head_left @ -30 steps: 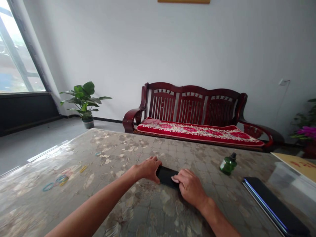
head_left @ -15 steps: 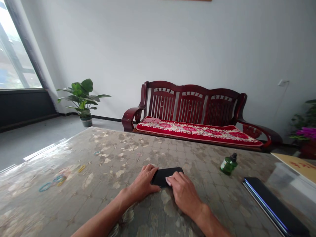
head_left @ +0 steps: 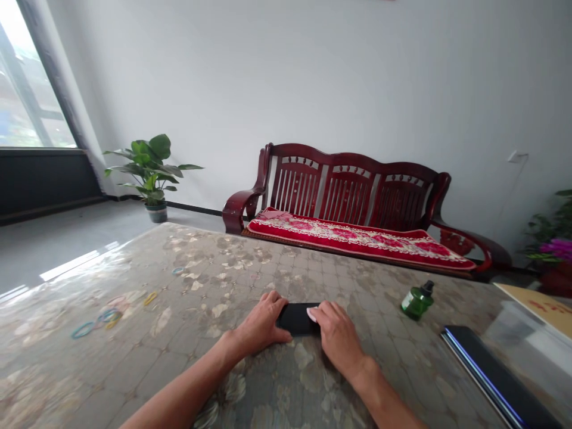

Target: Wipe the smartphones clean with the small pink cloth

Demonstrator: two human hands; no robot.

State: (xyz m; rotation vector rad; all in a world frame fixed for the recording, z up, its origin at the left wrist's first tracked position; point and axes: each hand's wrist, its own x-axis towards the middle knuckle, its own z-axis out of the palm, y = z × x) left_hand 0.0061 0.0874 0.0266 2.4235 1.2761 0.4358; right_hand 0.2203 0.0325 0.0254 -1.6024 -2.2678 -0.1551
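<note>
A flat black phone-like slab (head_left: 298,320) lies on the patterned table in front of me. My left hand (head_left: 267,320) grips its left end, thumb along the near edge and fingers at the far corner. Over the slab's right part rests my right hand (head_left: 335,328), fingers curled together. A small whitish patch (head_left: 311,313) shows at its fingertips, against the dark surface; whether that is a bit of wipe or the thumb itself I cannot tell. The slab's right end is hidden beneath this hand.
A green bottle with black cap (head_left: 417,300) stands to the right, near a dark, thick flat device (head_left: 496,375) and a clear box (head_left: 518,328). Coloured rubber bands (head_left: 96,322) lie at left. Behind the table (head_left: 192,357) is a wooden bench (head_left: 348,185).
My right hand has slid slightly right and away from me over the slab, and the whitish patch moved with it. My left hand keeps its hold. The slab looks straighter to me.
</note>
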